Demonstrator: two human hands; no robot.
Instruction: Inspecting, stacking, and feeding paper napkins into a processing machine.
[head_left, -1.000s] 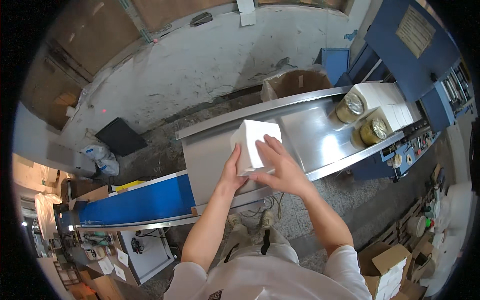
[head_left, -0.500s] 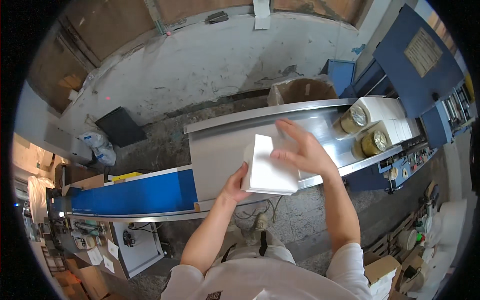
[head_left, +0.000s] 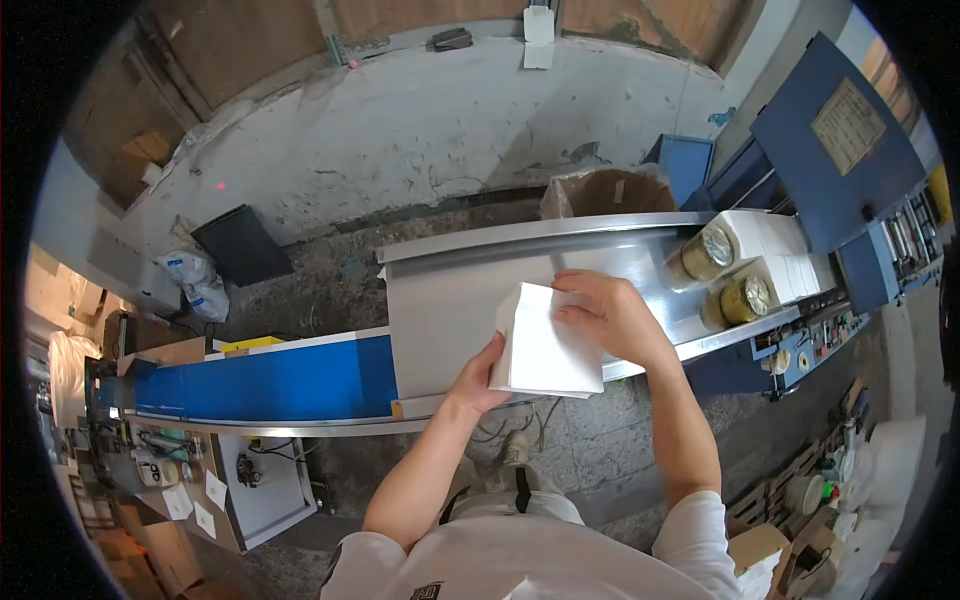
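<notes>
The left hand (head_left: 478, 385) is clamping the white paper stack (head_left: 552, 358) at its eight o'clock side, seemingly keeping the sheets square, while the right hand (head_left: 622, 322) is curling over its one o'clock corner (whether pinching, one cannot tell). The stack is showing above the six o'clock edge of the metal table (head_left: 440, 310). Unlike half a second ago, the right hand is no longer spreading its fingers wide.

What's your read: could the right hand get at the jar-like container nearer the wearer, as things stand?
Probably yes: nothing visible stands between the right hand and that container, though the hand is at the white stack and would likely have to leave it first.
</notes>
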